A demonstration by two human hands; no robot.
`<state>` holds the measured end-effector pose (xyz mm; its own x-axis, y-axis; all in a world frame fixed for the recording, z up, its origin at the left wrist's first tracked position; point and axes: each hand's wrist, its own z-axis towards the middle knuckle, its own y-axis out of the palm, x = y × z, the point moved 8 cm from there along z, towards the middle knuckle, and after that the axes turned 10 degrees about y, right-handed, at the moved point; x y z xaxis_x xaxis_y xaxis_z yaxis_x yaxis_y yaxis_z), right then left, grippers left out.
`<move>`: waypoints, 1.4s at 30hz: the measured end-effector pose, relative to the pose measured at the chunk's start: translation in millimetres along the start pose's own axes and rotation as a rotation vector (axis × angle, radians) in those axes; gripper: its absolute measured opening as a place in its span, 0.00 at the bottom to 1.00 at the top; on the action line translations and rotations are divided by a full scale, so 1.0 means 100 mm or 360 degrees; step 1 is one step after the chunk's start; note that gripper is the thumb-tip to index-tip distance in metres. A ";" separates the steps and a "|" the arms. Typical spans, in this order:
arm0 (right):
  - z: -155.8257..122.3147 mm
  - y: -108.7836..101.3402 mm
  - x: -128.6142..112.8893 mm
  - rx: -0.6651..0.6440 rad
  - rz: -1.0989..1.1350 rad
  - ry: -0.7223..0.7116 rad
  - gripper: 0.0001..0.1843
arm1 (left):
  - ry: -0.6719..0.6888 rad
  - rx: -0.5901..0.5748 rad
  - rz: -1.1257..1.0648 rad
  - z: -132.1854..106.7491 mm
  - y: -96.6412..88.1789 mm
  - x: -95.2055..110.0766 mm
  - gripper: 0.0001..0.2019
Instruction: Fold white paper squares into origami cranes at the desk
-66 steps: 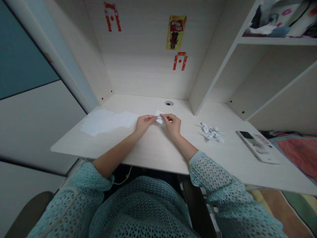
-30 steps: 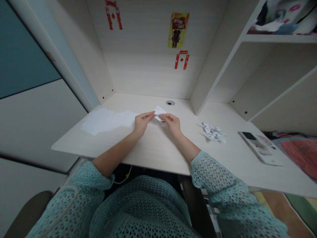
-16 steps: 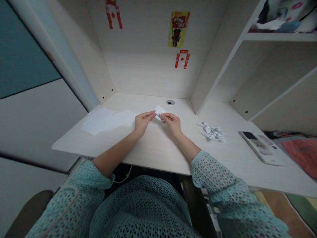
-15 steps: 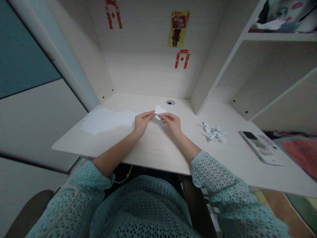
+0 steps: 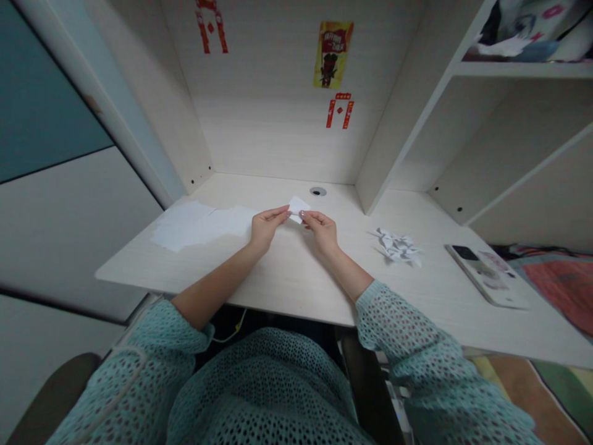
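A small folded piece of white paper [image 5: 298,206] is held just above the pale wooden desk [image 5: 296,278], near its middle. My left hand [image 5: 265,226] pinches the paper's left edge with thumb and forefinger. My right hand [image 5: 320,230] pinches its right edge in the same way, fingers closed. Both hands sit close together, forearms stretched out over the desk in teal knitted sleeves.
Flat white paper sheets [image 5: 199,225] lie to the left of my hands. A pile of small folded paper shapes [image 5: 397,245] lies to the right, and beyond it a phone [image 5: 486,273] by the desk's right edge. A cable hole [image 5: 317,191] sits behind the hands. Shelves rise at right.
The small paper has been lifted slightly and turned between my fingers since the earliest frame. Both hands stay pinched on it in nearly the same place.
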<state>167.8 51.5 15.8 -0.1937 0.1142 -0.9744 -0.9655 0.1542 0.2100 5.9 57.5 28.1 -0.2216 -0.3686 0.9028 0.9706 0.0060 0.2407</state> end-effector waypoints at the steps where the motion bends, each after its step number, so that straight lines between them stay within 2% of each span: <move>1: 0.00 0.00 -0.01 0.0003 -0.0014 -0.0009 0.17 | -0.0009 0.0000 -0.0011 0.00 0.00 -0.01 0.17; 9: -0.03 -0.01 -0.13 -0.0023 -0.0028 -0.0147 0.15 | -0.0155 -0.0013 -0.0229 0.01 -0.01 -0.14 0.15; 18: 0.00 -0.06 -0.12 0.0022 -0.0043 -0.0168 0.15 | -0.0193 -0.0073 -0.0269 0.00 0.00 -0.11 0.17; 21: 0.01 -0.07 -0.12 0.0034 -0.0059 -0.0179 0.15 | -0.0153 -0.0069 -0.0175 0.00 -0.01 -0.08 0.18; 26: -0.01 -0.05 -0.13 -0.0026 -0.0043 -0.0189 0.14 | 0.0040 -0.0133 0.0071 0.00 0.04 0.02 0.21; 29: -0.03 -0.04 -0.16 -0.0048 -0.0027 -0.0195 0.13 | 0.0068 -0.0100 0.0094 0.01 0.02 0.03 0.21; 35: -0.07 0.00 -0.19 -0.0079 -0.0086 -0.0209 0.14 | -0.0030 -0.0055 0.0003 0.02 -0.01 -0.03 0.26; 42: -0.05 -0.02 -0.23 -0.0095 -0.0135 -0.0245 0.14 | -0.0194 -0.0096 -0.0065 0.04 0.01 -0.10 0.22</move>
<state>173.8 44.0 37.2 -0.0868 0.2532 -0.9635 -0.9867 0.1115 0.1182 8.6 64.7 20.8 -0.2674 -0.2515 0.9302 0.9636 -0.0638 0.2597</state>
